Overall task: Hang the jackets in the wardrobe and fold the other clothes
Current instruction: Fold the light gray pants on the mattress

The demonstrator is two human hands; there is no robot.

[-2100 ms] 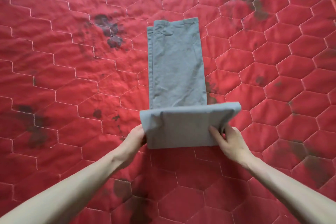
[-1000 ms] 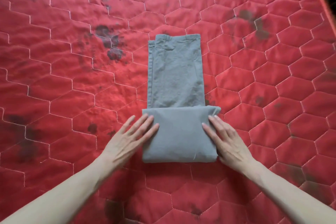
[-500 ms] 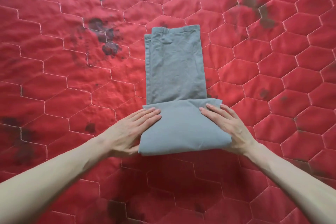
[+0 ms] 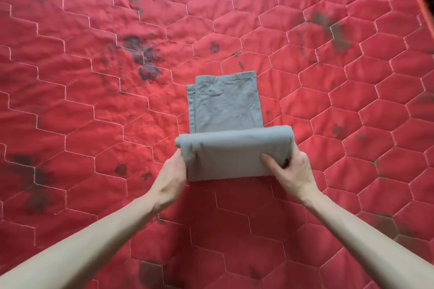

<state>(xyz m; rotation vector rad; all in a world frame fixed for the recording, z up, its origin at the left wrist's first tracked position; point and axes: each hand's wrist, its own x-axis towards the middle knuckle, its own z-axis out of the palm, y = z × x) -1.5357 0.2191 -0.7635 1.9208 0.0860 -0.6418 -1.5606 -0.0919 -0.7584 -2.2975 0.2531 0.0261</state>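
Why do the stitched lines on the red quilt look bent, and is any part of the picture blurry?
Head view: the wide-angle lens bows the red quilt's stitching toward the edges; its corners are softer, the grey folded garment and both hands, left hand and right hand, sharper; light is even, without glare.

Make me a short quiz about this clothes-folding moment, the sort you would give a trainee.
1. True or false: the grey garment lies on a blue sheet.
2. Which hand shows its thumb on top of the folded part? A) left hand B) right hand C) neither
3. Fill in: the far end of the garment lies flat, while the near folded part is gripped at both ____.

Key
1. False: it lies on a red quilted cover with dark stains.
2. B: the right thumb lies on the cloth; the left hand's thumb is hidden.
3. sides.
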